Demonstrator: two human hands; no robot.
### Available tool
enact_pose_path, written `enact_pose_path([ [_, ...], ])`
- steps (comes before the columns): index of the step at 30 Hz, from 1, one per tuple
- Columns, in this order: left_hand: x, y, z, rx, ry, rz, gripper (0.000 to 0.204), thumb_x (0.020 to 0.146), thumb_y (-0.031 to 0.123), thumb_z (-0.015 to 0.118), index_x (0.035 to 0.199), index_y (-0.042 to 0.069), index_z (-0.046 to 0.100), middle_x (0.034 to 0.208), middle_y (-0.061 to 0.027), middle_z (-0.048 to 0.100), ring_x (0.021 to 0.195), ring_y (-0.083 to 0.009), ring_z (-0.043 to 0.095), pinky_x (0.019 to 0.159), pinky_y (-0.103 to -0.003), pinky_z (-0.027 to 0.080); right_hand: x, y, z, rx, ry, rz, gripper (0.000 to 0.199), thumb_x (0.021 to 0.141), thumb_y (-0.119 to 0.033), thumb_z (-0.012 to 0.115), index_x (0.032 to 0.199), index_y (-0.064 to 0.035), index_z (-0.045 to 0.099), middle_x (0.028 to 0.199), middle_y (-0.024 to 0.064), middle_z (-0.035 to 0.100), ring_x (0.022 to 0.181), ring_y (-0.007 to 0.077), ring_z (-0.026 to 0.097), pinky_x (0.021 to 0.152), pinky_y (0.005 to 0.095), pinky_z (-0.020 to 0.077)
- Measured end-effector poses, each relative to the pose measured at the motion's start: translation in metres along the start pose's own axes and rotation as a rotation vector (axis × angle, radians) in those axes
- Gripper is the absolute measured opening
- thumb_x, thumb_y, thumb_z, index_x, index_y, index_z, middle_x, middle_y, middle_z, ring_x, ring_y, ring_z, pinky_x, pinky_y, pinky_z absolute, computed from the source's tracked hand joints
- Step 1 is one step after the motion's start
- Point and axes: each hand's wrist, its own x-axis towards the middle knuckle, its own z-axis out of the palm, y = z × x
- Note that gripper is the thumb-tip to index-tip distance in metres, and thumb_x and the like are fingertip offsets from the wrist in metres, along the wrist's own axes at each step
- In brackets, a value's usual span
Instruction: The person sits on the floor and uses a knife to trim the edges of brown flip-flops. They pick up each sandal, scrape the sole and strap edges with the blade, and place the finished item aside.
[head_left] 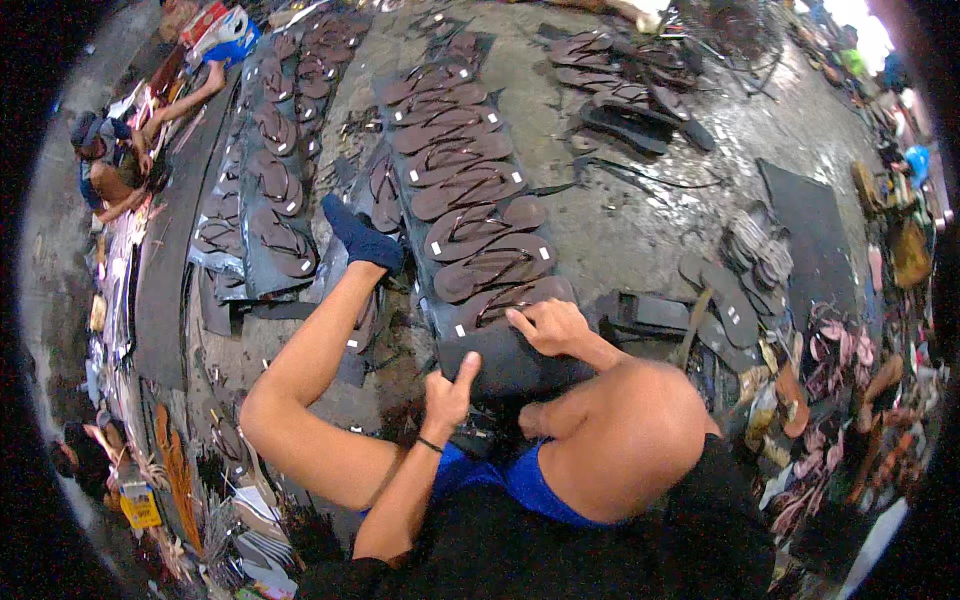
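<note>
In front of me, a long row of dark brown flip-flops (465, 186) lies overlapping on a dark strip, most with a small white label. My right hand (556, 328) is on the nearest flip-flop (478, 308), fingers curled and thumb at its glossy strap. Between my hands is a dark flat sheet (515, 362) at the row's near end. My left hand (449, 397) has its fingers curled at the sheet's near left edge, thumb pointing up along it; its fingertips are hidden.
My sock-covered foot (362, 240) stands left of the row. More flip-flops (280, 185) line the left; loose pairs (630, 120) lie far right. A black mat (808, 225), grey flip-flops (722, 300) and scraps (835, 350) are on the right. Another person (110, 165) sits far left.
</note>
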Motion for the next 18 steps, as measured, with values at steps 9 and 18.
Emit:
enact_pose_path([
  [9,0.089,-0.051,0.002,0.342,0.024,-0.037,0.055,0.087,0.047,0.062,0.103,-0.005,0.065,0.093,-0.0224,0.068,0.085,-0.0338,0.067,0.077,-0.039,0.049,0.084,0.045,-0.016,-0.039,0.744,-0.086,0.044,0.086,-0.034,0.064,0.114,-0.0004,0.06,0.118,0.0258,0.059,0.11,0.0403,0.056,0.094,0.0484,0.0427],
  [18,0.159,-0.02,-0.014,0.055,-0.169,-0.415,0.064,0.09,0.053,0.058,0.106,-0.009,0.063,0.098,-0.0102,0.066,0.089,-0.0191,0.06,0.08,-0.031,0.048,-0.016,0.139,0.05,0.573,0.311,-0.052,0.081,0.068,-0.025,0.082,0.134,0.0,0.042,0.134,0.0166,0.041,0.126,0.028,0.035,0.106,0.0397,0.0278],
])
